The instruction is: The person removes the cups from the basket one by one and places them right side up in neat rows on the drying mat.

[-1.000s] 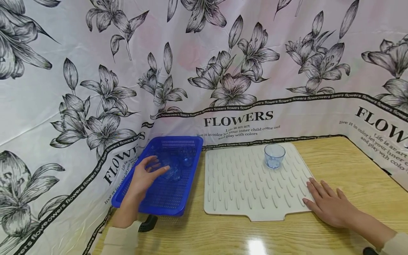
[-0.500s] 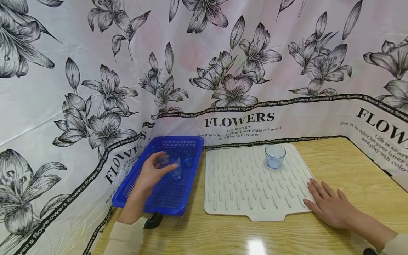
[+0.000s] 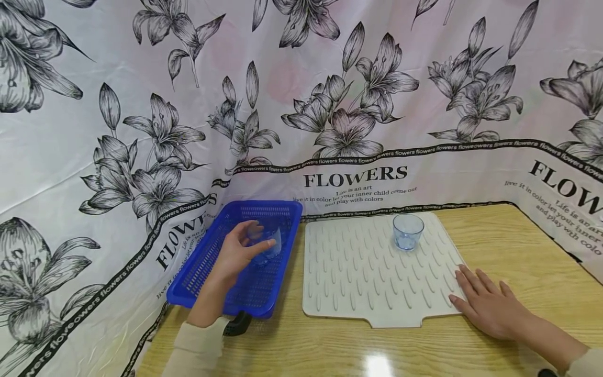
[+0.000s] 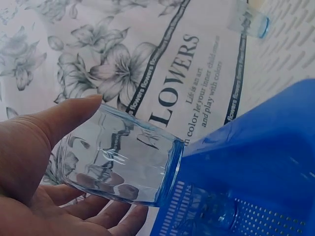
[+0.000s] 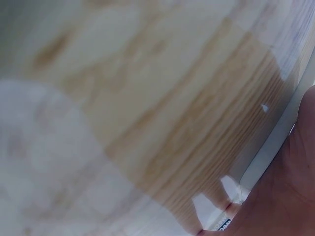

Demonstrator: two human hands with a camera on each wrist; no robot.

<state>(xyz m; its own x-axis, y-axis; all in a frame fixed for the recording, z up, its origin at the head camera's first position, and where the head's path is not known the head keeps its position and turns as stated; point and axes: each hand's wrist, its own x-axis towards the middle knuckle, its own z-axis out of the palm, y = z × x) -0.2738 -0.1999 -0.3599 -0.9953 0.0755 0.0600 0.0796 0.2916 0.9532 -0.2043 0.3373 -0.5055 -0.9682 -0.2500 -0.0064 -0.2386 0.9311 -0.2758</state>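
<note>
My left hand (image 3: pixel 235 255) grips a clear blue-tinted glass (image 4: pixel 118 157) between thumb and fingers, over the blue plastic basket (image 3: pixel 283 264). In the left wrist view the glass lies tilted on its side, with the thumb along its upper wall and the fingers beneath. Another glass (image 4: pixel 224 211) sits inside the basket. My right hand (image 3: pixel 492 310) rests flat with spread fingers at the right edge of the white ribbed drying mat (image 3: pixel 348 277). A similar glass (image 3: pixel 408 234) stands upright near the mat's far right.
The wooden table (image 3: pixel 320 351) carries the basket on the left and the mat right of it. A flower-printed cloth (image 3: pixel 348 131) hangs behind and along the left side. Near the basket's front is a black object (image 3: pixel 237 324) by my left wrist.
My left hand has moved to the right over the basket and has taken hold of a glass, which is now raised and tilted. My right hand has stayed put.
</note>
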